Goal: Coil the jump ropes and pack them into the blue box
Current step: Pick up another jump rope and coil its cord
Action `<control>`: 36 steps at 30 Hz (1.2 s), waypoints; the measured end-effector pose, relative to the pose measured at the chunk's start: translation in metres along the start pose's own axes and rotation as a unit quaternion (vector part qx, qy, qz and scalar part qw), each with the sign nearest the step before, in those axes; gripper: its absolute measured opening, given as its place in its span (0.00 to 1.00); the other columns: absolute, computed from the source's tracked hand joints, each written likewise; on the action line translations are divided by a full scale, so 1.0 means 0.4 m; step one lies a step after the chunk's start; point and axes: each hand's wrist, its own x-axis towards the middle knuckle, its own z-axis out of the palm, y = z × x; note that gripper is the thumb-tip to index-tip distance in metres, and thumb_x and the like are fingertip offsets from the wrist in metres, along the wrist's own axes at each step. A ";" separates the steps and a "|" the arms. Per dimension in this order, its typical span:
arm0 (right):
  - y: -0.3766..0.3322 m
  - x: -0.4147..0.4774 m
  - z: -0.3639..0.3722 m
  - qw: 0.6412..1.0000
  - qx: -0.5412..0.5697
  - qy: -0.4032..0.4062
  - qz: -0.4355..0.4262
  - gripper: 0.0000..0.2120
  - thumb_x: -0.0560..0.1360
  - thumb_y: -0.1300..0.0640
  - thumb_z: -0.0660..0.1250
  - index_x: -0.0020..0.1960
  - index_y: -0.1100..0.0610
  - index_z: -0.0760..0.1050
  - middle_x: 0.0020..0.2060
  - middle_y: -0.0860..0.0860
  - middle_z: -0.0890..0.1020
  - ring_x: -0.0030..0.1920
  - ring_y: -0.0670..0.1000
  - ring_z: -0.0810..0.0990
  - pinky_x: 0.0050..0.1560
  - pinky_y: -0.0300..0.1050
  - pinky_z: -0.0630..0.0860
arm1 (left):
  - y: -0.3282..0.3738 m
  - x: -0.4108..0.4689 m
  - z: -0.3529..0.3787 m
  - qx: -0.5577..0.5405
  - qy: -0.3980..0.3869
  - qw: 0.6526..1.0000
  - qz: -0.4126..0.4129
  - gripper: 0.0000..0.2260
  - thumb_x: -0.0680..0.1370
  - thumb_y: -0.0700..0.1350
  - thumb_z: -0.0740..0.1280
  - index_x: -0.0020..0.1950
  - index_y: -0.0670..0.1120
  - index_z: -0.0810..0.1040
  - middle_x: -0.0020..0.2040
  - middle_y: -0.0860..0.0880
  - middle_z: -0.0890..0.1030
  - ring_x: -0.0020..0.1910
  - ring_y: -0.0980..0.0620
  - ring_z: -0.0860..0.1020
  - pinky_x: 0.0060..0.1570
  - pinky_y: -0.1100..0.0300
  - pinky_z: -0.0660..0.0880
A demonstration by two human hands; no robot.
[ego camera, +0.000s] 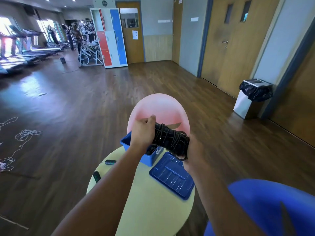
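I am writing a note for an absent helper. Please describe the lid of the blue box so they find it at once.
Find the round pale yellow table in front of the pink chair. On its right side, beside the open blue box, lies the lid. It is flat, dark blue and ribbed, unlike the deeper box and the small black handles at left.

One rope bundle (170, 138), one box (148, 160), one lid (172, 176), two handles (110, 162) (96, 176) on the bench (153, 210). Also two chairs (160, 109) (265, 201), one bin (245, 103), plus white ropes (25, 133) I can't really count.

Hands (142, 132) (193, 150) grip coiled black rope (170, 138) (perhaps two) over blue box (150, 160).
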 end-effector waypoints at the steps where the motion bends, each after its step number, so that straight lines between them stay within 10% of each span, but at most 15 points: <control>1: 0.000 -0.002 -0.006 1.000 -0.003 -0.006 0.001 0.09 0.71 0.55 0.58 0.45 0.57 0.75 0.39 0.57 0.73 0.39 0.57 0.72 0.34 0.46 0.67 | 0.000 -0.002 -0.002 -0.011 -0.005 1.000 -0.014 0.16 0.80 0.47 0.60 0.34 0.43 0.64 0.32 0.44 0.65 0.30 0.49 0.64 0.30 0.59 0.62; 14: -0.047 -0.074 -0.002 1.000 -0.003 -0.020 -0.018 0.20 0.73 0.56 0.59 0.24 0.52 0.77 0.29 0.50 0.78 0.36 0.56 0.77 0.43 0.54 0.73 | -0.022 -0.057 -0.021 -0.135 -0.088 0.976 -0.150 0.11 0.79 0.39 0.56 0.36 0.44 0.69 0.22 0.50 0.73 0.21 0.50 0.72 0.31 0.56 0.66; 20: -0.017 -0.069 0.018 0.998 -0.045 -0.042 0.005 0.09 0.73 0.55 0.58 0.34 0.53 0.70 0.30 0.50 0.72 0.29 0.51 0.72 0.30 0.42 0.68 | -0.042 -0.046 -0.061 -0.165 -0.092 0.970 -0.154 0.13 0.83 0.43 0.58 0.39 0.44 0.71 0.23 0.50 0.75 0.22 0.51 0.74 0.35 0.54 0.69; 26: 0.031 -0.046 0.067 0.999 0.006 0.032 0.027 0.11 0.76 0.54 0.56 0.38 0.53 0.73 0.32 0.50 0.76 0.32 0.50 0.74 0.33 0.43 0.71 | -0.103 -0.007 -0.110 -0.224 -0.126 0.958 -0.125 0.20 0.83 0.55 0.63 0.59 0.38 0.80 0.48 0.43 0.84 0.50 0.44 0.79 0.58 0.45 0.74; 32: 0.119 0.001 0.181 0.990 0.023 0.130 0.043 0.10 0.71 0.53 0.57 0.39 0.55 0.75 0.36 0.54 0.78 0.36 0.55 0.77 0.30 0.44 0.72 | -0.142 0.081 -0.114 -0.162 -0.031 0.977 -0.136 0.19 0.84 0.56 0.61 0.42 0.43 0.79 0.35 0.48 0.80 0.27 0.55 0.80 0.23 0.63 0.73; 36: 0.157 0.053 0.275 0.980 0.094 0.167 0.054 0.11 0.75 0.58 0.57 0.35 0.55 0.72 0.31 0.52 0.78 0.31 0.54 0.76 0.28 0.41 0.71 | -0.179 0.195 -0.153 -0.115 -0.011 0.986 -0.120 0.19 0.84 0.54 0.60 0.39 0.42 0.75 0.33 0.48 0.74 0.31 0.50 0.74 0.22 0.66 0.67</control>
